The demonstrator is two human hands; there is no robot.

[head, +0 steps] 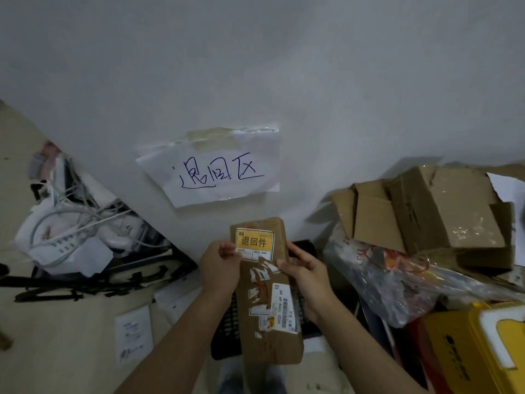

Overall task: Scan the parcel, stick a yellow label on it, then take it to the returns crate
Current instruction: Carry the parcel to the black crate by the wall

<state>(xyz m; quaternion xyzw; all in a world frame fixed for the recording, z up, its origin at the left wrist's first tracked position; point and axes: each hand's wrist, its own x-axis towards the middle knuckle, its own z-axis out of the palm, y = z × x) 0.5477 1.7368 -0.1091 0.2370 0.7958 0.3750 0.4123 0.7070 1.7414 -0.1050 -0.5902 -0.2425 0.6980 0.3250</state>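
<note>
2 hands hold the long brown parcel (270,297) upright above the black crate (227,331). The left hand (220,270) pinches its left edge, thumb on the yellow label (254,241); the right hand (305,273) clasps the right edge, thumb across the front.

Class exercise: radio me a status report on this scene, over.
Both hands, left hand and right hand, gripping parcel. Yellow label on. Black crate below, unobstructed.
</note>
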